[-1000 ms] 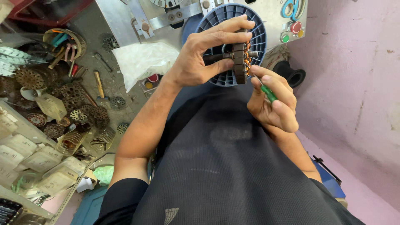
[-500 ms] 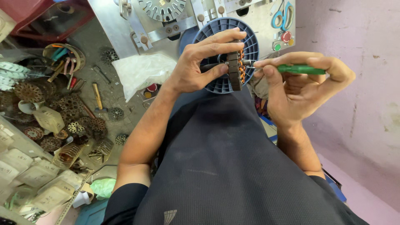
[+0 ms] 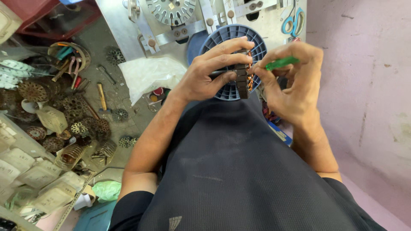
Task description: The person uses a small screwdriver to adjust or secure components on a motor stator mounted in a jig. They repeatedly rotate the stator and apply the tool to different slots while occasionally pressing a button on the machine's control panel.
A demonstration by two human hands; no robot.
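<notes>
Left hand [image 3: 205, 77] clamps a wound motor stator [image 3: 243, 80]; right hand [image 3: 291, 81] pinches a green-handled tool [image 3: 280, 63] at its coils. Brace the stator steady, probing gently.

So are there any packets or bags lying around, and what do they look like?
Clear packets: lower left, a flat heap, see-through with pale paper inside.
White plastic bag: on the floor left of the left hand, crumpled and milky white.
Green bag: bottom left beside the person's arm, small, scrunched, light green.
Blue flat pack: under the right hand, blue with a pale patch.
</notes>
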